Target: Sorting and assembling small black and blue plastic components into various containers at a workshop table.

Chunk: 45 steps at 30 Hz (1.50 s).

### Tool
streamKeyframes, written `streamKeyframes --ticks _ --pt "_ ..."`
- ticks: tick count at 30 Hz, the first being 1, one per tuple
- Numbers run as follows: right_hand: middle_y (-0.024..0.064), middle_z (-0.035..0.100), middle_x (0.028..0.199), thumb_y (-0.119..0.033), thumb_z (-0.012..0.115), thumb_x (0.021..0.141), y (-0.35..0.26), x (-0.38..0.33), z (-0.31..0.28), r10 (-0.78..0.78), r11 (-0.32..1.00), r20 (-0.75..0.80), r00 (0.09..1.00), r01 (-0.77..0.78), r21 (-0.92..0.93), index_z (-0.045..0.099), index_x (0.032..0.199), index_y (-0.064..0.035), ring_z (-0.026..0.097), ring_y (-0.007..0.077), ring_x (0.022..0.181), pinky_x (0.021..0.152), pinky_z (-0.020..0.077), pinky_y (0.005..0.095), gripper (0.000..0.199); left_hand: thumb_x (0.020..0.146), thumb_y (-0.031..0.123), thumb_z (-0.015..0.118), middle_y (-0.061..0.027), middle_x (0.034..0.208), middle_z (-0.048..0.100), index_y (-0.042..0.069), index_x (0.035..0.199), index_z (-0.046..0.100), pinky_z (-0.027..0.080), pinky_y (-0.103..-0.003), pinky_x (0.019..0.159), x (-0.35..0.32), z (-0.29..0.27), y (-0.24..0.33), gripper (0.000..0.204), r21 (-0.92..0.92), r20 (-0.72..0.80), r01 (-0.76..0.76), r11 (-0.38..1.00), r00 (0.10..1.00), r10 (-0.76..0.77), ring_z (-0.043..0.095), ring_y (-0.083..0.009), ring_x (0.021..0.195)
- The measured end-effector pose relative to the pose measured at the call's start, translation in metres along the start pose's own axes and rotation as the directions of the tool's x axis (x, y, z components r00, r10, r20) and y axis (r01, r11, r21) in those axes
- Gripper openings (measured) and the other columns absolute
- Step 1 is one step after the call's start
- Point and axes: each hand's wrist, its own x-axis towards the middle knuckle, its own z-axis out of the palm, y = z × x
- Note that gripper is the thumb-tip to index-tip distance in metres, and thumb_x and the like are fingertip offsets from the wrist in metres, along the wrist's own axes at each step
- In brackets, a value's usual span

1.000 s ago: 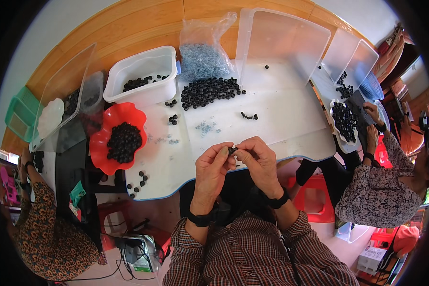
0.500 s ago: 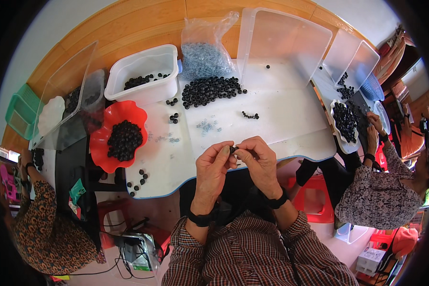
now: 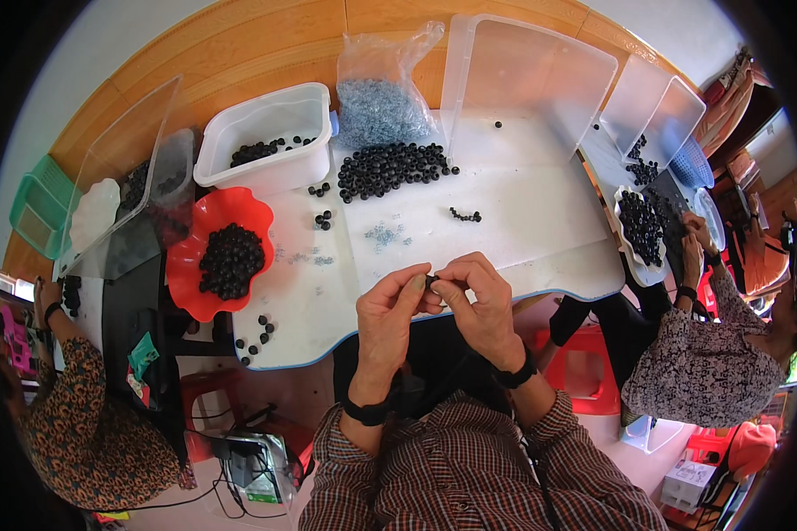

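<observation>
Black bead [image 3: 431, 281] between both hands [image 3: 385, 320] [image 3: 480, 311]

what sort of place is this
Probably a small handwork workshop: a pile of black beads on a white table, a bag of bluish pieces, and a co-worker at the next table.

A small dark piece [image 3: 431, 280] is mostly covered by the left hand [image 3: 386, 311] and the right hand [image 3: 482, 311] pinching it — its exact shape cannot be told. The tiny pale-blue translucent bits [image 3: 384, 234] scattered on the white, blue-edged table [image 3: 540, 208] are too small to make out singly. The lower edge cuts off the brown checked shirt [image 3: 452, 469]; at left, the dark rim swallows part of a co-worker in an orange-and-black patterned top [image 3: 106, 434].
</observation>
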Motion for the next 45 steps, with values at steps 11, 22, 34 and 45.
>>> streamKeyframes --ticks 11,22,34,45 --pt "0.0093 0.059 0.088 0.005 0.068 0.08 -0.006 0.002 -0.004 -0.033 0.999 0.083 0.996 0.03 0.04 0.061 0.088 0.0019 0.065 0.0165 0.07 0.06 0.0552 0.0257 0.011 0.096 0.005 0.056 -0.0112 0.088 0.069 -0.005 0.114 0.063 0.059 -0.028 0.072 -0.009 -0.002 0.007 0.022 0.104 -0.019 -0.023 0.994 1.0 0.025 0.068 -0.016 0.074" --pt "0.0085 0.058 0.084 0.0 0.069 0.081 -0.01 0.003 -0.006 -0.025 1.0 0.22 0.975 0.021 0.017 0.061 0.086 -0.0006 0.063 0.0189 0.067 0.058 0.0515 0.0296 0.01 0.094 0.009 0.06 -0.013 0.089 0.069 -0.007 0.11 0.065 0.06 -0.027 0.07 -0.016 -0.002 0.018 0.023 0.08 -0.057 0.035 0.996 0.998 -0.031 0.069 -0.0171 0.075" --pt "0.0107 0.058 0.085 0.002 0.068 0.08 -0.006 -0.004 -0.001 -0.043 0.996 0.238 0.97 0.059 -0.06 0.061 0.09 0.0 0.063 0.0229 0.067 0.059 0.0514 0.0298 0.011 0.095 0.01 0.059 -0.0114 0.09 0.069 -0.007 0.112 0.064 0.059 -0.026 0.068 -0.014 -0.013 0.008 0.024 0.066 0.018 0.086 0.994 0.996 -0.088 0.068 -0.0159 0.073" --pt "0.0087 0.061 0.09 0.004 0.066 0.084 -0.012 -0.013 0.002 0.132 0.973 0.111 0.985 -0.15 0.174 0.064 0.093 0.0007 0.063 0.0124 0.073 0.063 0.0511 0.0238 0.01 0.098 0.008 0.053 -0.0129 0.094 0.068 -0.006 0.118 0.06 0.053 -0.025 0.063 -0.008 -0.027 0.006 0.025 -0.197 0.122 0.01 0.98 0.992 0.014 0.06 -0.0123 0.071"
